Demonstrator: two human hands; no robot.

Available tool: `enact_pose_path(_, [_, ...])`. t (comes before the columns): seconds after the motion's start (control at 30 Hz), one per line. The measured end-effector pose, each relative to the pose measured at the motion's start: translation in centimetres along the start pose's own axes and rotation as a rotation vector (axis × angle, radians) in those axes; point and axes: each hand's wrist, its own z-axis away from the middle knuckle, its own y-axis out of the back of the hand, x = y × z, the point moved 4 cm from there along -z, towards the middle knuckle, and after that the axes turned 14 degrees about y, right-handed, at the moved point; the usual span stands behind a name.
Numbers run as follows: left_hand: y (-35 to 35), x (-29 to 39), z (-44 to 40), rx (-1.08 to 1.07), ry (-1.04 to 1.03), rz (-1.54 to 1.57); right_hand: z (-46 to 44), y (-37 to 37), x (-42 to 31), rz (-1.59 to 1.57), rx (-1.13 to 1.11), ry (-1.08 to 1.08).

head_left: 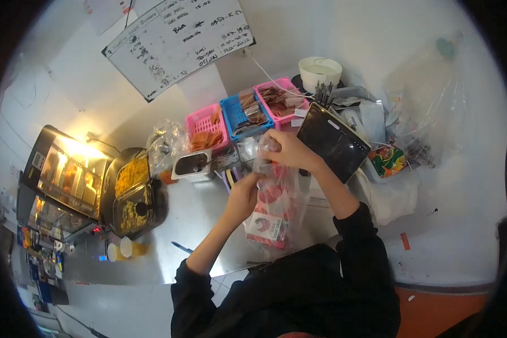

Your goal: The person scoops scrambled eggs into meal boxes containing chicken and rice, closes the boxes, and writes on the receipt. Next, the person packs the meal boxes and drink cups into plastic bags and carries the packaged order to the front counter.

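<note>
A clear plastic bag [296, 197] hangs between my hands over the front of the metal counter. Inside it, low down, lies a red and white printed pack [267, 230] with a label and barcode. My right hand [287, 149] is closed on the gathered top of the bag. Lower and to the left, my left hand [244, 196] pinches the bag's side edge. A small purple and cream object [231, 178] lies just beyond my left fingers. Next to my right wrist stands a dark tablet [335, 141], tilted.
Pink baskets [194, 121] and a blue basket [226, 110] of sachets line the wall. Near them sit a metal container [191, 176] and a white bowl [320, 84]. Leftward are trays of food [132, 176], a lit display warmer [67, 174], yellow cups [130, 248] and a pen [181, 247].
</note>
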Motion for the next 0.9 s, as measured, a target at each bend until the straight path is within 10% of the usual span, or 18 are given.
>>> enact_pose_path(0.3, [5.8,3.8,2.4,0.329,0.008,0.444,0.9,-1.9,1.1,-0.314,0.046,-0.045])
enact_pose_path(0.53, [3.1,2.0,1.8,-0.049,0.092,0.379,3.1,-5.8,0.0,0.466,-0.292,0.138])
enact_pose_path(0.9, [3.7,3.0,6.9,-0.957,0.019,-0.064,10.5,-13.1,0.0,0.269,-0.466,0.09])
